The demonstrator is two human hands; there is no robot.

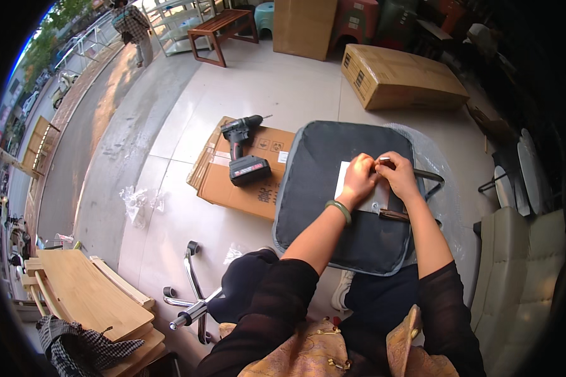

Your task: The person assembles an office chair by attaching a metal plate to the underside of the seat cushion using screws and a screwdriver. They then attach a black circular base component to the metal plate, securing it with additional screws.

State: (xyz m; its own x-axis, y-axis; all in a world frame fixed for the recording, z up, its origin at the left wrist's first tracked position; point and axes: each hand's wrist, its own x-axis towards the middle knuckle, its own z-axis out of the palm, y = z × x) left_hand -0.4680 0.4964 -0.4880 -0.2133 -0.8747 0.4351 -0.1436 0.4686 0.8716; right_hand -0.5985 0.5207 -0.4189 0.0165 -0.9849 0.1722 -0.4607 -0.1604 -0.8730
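both hands met over a dark seat cushion (pixel 321 207) lying underside up. the left hand (pixel 358 179) pressed on its metal plate (pixel 376 202), fingers curled. the right hand (pixel 397 174) pinched a small part (pixel 383 161).

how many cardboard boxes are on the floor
3 cardboard boxes: flattened box under the cordless drill, long box at upper right, upright box at the top. Others may be hidden.
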